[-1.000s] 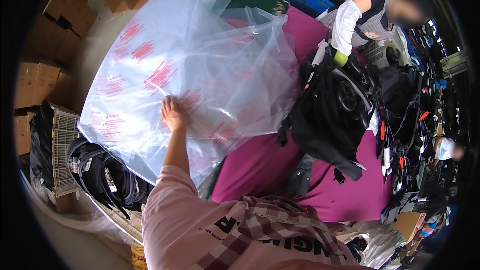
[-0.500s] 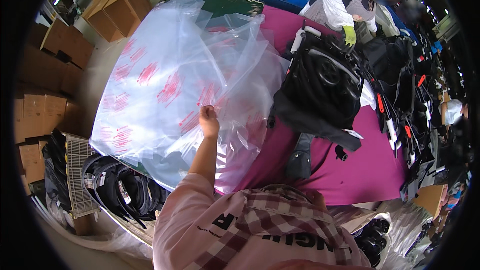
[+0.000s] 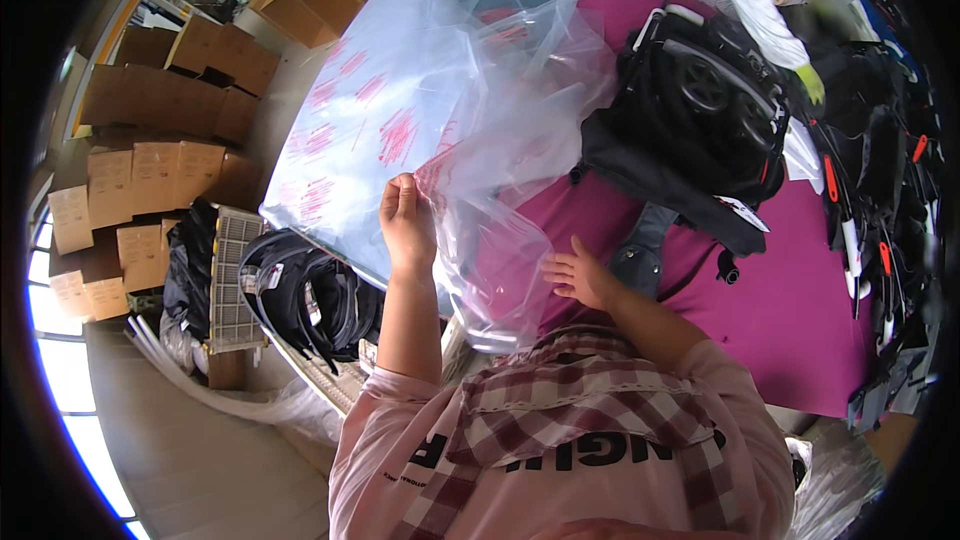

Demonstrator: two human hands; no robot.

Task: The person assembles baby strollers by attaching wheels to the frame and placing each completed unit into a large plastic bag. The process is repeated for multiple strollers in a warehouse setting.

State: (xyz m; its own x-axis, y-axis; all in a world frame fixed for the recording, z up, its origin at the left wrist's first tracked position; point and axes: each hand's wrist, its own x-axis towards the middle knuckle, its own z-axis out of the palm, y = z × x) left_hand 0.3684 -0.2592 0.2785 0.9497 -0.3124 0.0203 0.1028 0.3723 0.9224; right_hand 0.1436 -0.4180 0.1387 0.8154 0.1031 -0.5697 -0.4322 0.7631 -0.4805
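Note:
My left hand (image 3: 408, 223) pinches the edge of a clear plastic bag (image 3: 530, 105), lifting it off the pile. The bag sags in loose folds toward my body. Beside its right edge is my right hand (image 3: 582, 275), fingers spread and holding nothing. More clear plastic sheets with red print (image 3: 345, 130) lie flat at the left under and beyond the bag. Right of the bag, a folded black stroller (image 3: 700, 90) lies on the magenta cloth (image 3: 780, 310), its wheels facing up. A dark grey piece of fabric (image 3: 643, 252) lies between the stroller and my right hand.
At the far right, a co-worker's gloved hand (image 3: 808, 83) reaches by the stroller. Several black frames with orange parts (image 3: 840, 200) crowd the right edge. Left of the table stand a basket of black hoops (image 3: 315, 295) and cardboard boxes (image 3: 150, 180).
My left hand has drawn the bag's edge up and toward me. My right hand has come into view beside the bag. The view has shifted left, and the co-worker's arm now reaches lower.

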